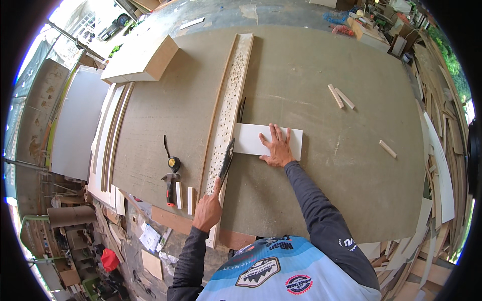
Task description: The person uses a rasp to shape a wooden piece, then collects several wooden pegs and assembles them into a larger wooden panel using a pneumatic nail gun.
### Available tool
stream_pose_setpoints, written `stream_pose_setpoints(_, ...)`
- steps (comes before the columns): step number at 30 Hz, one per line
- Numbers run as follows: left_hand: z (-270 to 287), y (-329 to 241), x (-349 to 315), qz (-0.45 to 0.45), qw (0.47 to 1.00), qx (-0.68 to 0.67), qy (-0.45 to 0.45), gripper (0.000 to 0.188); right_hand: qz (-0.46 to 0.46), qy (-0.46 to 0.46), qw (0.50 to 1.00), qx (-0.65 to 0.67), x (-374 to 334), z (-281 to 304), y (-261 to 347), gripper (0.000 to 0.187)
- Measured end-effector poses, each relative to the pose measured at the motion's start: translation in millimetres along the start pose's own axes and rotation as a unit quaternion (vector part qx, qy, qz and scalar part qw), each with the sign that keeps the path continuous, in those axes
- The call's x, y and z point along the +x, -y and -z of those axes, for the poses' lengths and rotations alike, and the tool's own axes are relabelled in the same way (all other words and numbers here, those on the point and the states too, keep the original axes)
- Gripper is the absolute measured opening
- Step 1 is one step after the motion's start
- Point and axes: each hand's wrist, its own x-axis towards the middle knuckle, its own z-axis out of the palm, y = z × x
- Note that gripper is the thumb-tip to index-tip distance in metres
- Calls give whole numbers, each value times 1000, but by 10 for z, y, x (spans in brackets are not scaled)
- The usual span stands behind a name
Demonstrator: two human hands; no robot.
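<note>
White board piece point(267, 140): flat, smooth rectangle lying on the workbench, its left end butted against the long perforated strip.
Right hand point(276, 147): spread wide, palm down, fingers fanned across the white board piece and pressing it flat.
Left hand point(207, 210): closed around the handle of a dark hand tool point(226, 161), looks like a small saw or blade, its tip at the corner where board meets strip.
Doing it well, as I'd judge: keep the palm heavy so the piece cannot creep, hold the blade tight along the strip's edge, and keep the fanned fingers well away from the tool's line.
Perforated strip point(230, 108): long, pale, narrow plank dotted with rows of small holes, running away from the person; a thin wooden batten lies just beside it on the left.
Workbench point(326, 190): broad, matt grey-brown sheet, slightly scuffed.
Tape measure point(173, 162): yellow and black, left of the strip.
Hammer point(170, 186): red-handled, just below the tape.
Small wood offcuts point(341, 96): short pale sticks, well apart to the right.
</note>
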Motion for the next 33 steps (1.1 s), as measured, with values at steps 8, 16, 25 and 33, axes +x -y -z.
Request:
stream_pose_setpoints(8,47,-8,73,5,999,-29,18,88,-4,16,1000,-3,47,59,-10,89)
stream_pose_setpoints(16,110,-66,170,10,999,-21,23,89,-6,25,1000,-6,144,102,-54,88)
stream_pose_setpoints(25,162,-128,319,20,1000,-16,8,90,-12,31,999,3,270,141,-135,87)
stream_pose_setpoints(33,236,-193,471,16,1000,0,17,89,-19,34,999,7,407,181,-208,87)
